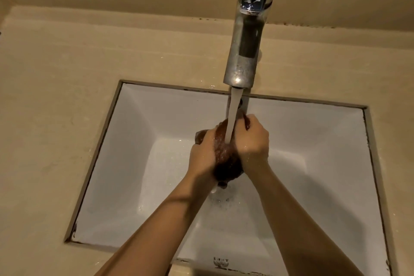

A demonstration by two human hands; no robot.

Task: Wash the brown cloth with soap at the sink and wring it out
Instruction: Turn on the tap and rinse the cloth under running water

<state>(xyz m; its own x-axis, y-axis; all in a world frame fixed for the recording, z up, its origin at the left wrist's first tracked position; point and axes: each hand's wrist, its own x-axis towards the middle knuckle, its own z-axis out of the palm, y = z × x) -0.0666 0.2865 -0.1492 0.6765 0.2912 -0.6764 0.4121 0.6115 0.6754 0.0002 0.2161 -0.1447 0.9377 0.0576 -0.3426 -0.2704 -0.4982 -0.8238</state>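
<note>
Observer: Position of brown cloth (226,159)?

Checker: Bunched directly under the faucet (244,51) spout, over the sink (313,152). Water stream (233,114) lands on its upper end.

Observer: Hands?

Checker: Left hand (202,157) grips it left of the stream and right hand (253,139) grips it right of the stream. Fingers (247,120) of both are curled tight round the wad, and cloth pokes out above and below the fists.

Observer: Step?

Checker: Judged as rubbing or rinsing under running water. No soap bar or bottle in view; a few bubbles lie in the basin below the faucet, so soaping is probably done. Uncertain.

Observer: Next move?

Checker: Likely rinse through, then lift clear of the stream and twist the fists in opposite directions to wring it over the basin, not the counter (67,74).
</note>
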